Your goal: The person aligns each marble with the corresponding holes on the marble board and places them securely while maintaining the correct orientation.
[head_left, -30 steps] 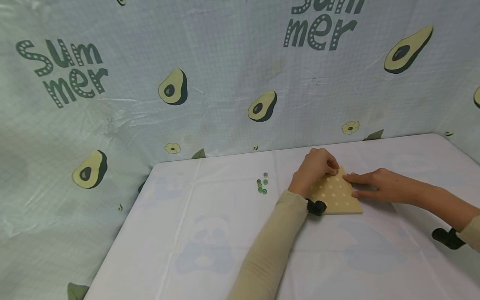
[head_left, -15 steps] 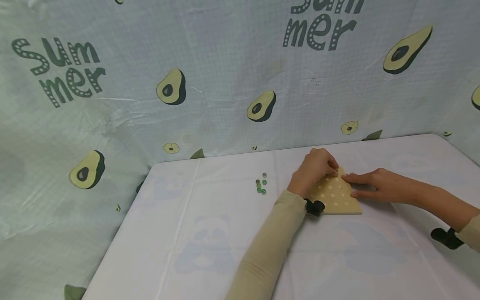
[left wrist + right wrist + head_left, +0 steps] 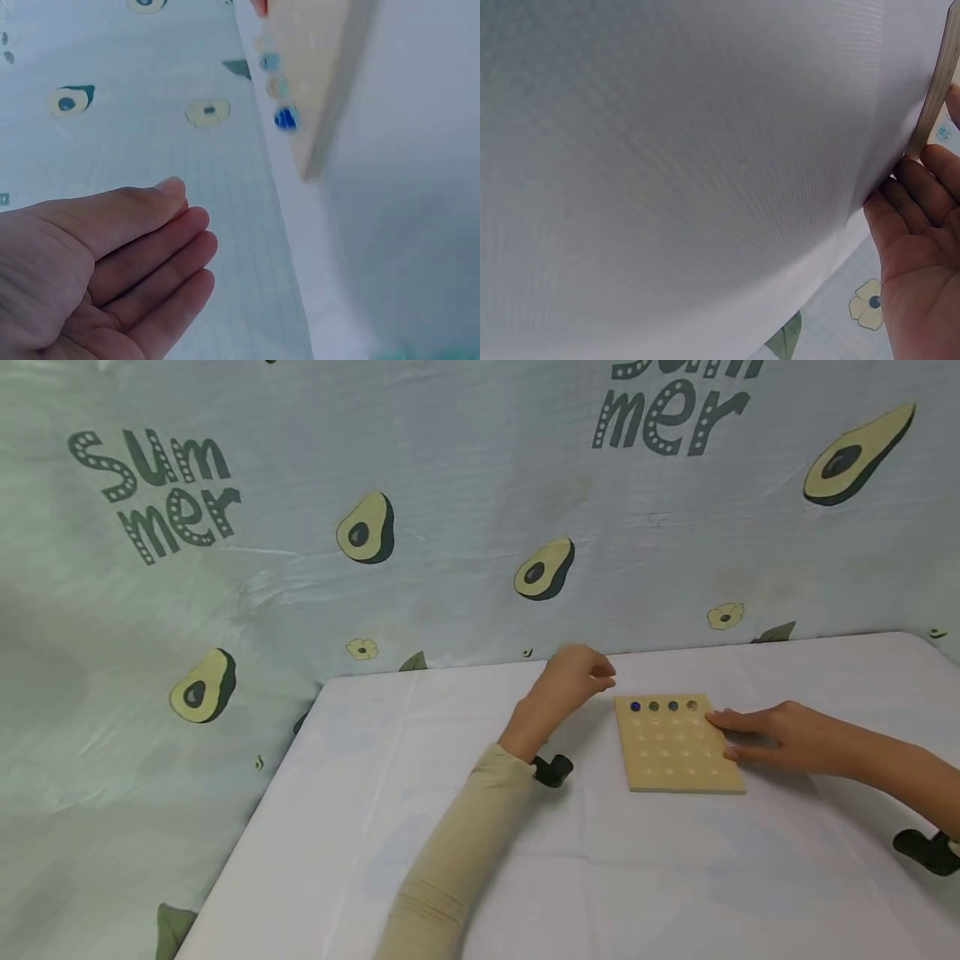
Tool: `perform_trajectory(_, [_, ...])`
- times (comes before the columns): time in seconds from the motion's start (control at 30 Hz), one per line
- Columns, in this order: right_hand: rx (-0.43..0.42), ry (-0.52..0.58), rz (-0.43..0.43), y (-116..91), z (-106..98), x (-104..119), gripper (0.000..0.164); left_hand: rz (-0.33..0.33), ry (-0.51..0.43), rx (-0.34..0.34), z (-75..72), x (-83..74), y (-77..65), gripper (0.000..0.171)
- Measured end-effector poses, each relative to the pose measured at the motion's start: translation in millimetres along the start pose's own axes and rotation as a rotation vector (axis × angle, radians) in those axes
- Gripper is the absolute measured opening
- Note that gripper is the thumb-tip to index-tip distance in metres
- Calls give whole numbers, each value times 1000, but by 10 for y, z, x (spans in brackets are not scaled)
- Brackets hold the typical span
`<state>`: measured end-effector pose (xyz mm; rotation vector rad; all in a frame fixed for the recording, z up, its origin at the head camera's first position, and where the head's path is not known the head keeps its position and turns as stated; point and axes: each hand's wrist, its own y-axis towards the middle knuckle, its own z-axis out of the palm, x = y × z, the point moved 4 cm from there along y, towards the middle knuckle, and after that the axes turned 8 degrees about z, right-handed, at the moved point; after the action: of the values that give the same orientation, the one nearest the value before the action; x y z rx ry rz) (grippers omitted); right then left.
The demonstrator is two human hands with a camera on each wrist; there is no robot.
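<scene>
A square wooden board (image 3: 682, 762) with rows of round hollows lies on the table. Its far row holds several glass marbles, a dark blue marble (image 3: 635, 706) at the left end and paler ones beside it. My left hand (image 3: 567, 683) is raised left of the board, apart from it. In the left wrist view its fingers (image 3: 196, 219) are loosely bent with the thumb near them, holding nothing. My right hand (image 3: 780, 737) touches the board's right edge with thumb and fingertips. In the right wrist view the fingers (image 3: 922, 191) reach the board's wooden edge (image 3: 934, 97).
A white cloth (image 3: 480, 877) covers the table. Behind it hangs a curtain (image 3: 450, 468) printed with avocados and lettering. Blurred green marbles (image 3: 457, 354) show at the bottom of the left wrist view; in the head view the left arm mostly hides them.
My left hand has lifted off the board and moved left, uncovering the far row of marbles. The right hand keeps its place at the board's edge. The head view has shifted slightly.
</scene>
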<state>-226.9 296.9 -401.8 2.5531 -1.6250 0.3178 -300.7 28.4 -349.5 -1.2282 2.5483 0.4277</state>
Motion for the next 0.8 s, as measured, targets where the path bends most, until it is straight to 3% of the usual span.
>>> perform_trajectory(0.2, [12, 23, 18, -45, 6, -21, 63, 29, 99, 68, -125, 319, -282, 22])
perform_trajectory(0.33, [3, 26, -2, -41, -4, -2, 62, 68, 81, 121, -130, 519, -394, 22])
perform_trajectory(0.63, [4, 19, 5, -51, 7, 5, 62, 283, 90, 198, -159, 818, -361, 27])
perform_trajectory(0.8, [-3, 18, 4, -33, -2, 7, 61, 354, -22, 285, -173, 929, -292, 27])
